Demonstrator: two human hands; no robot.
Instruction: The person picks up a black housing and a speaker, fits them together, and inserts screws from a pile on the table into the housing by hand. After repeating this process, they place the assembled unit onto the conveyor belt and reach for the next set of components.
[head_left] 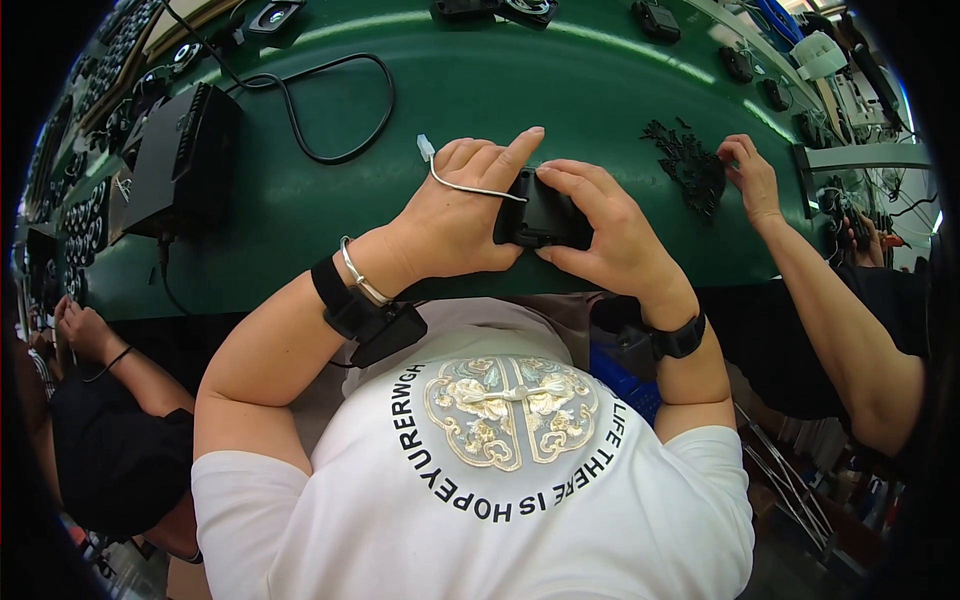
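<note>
Between my two hands, just above the front edge of the green table, is a small black plastic housing. My right hand grips its right side, fingers on the far edge and thumb on the near one. On the other side my left hand holds the housing's left edge, its index finger raised and pointing away to the far right. A thin white cable runs out of the housing and over the back of my left hand. It ends in a white plug that hangs free past the knuckles.
A black box with a black cord looped behind it stands at left. Toward the right, a co-worker's hand touches a pile of small black parts. Another person's hand shows at far left. Black devices line the back.
</note>
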